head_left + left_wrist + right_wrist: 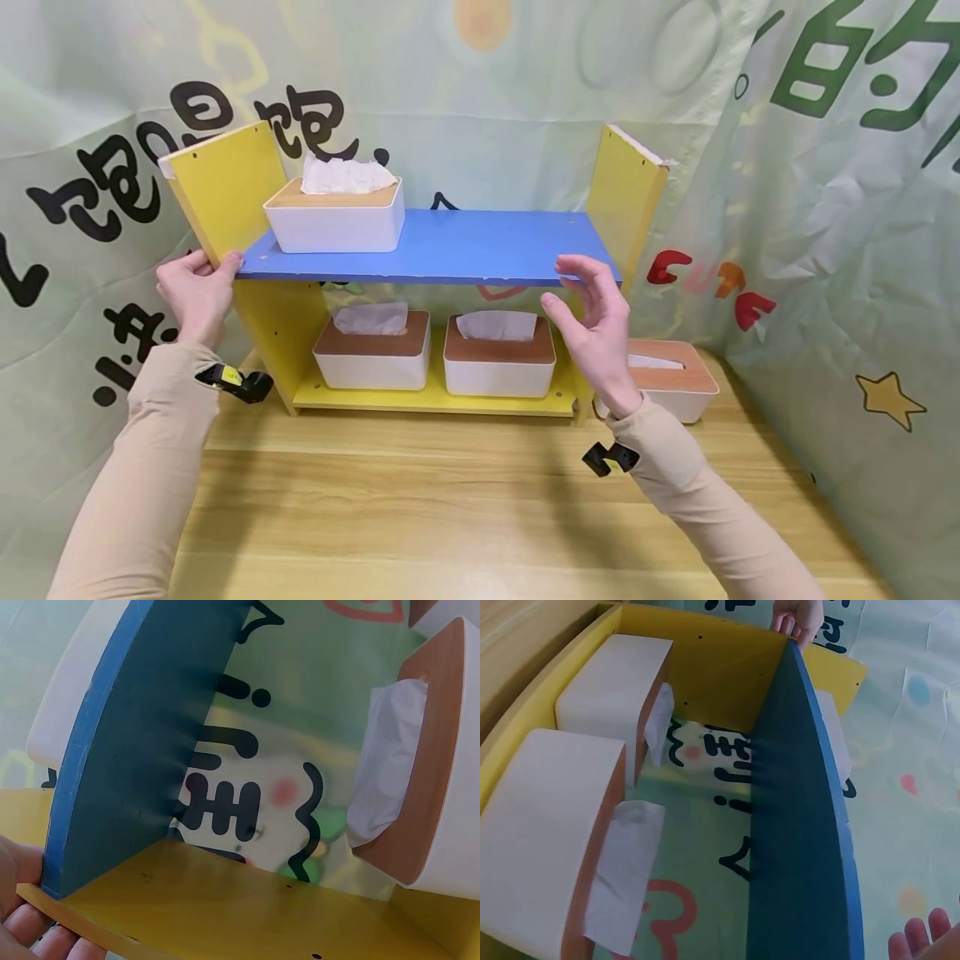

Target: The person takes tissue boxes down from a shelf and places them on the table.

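A small shelf unit has yellow side panels and a blue middle board. My left hand grips the front edge of the left side panel where the blue board meets it, thumb inside and fingers round the outside. My right hand is held in front of the board's right end, fingers apart and lightly bent, with nothing in it. On the blue board at left stands a white tissue box with a wooden lid. Two more, a left tissue box and a right tissue box, stand on the yellow bottom board.
Another tissue box stands on the wooden table right of the unit, partly hidden by my right hand and wrist. A printed cloth hangs behind and along both sides. The right side panel rises above the blue board.
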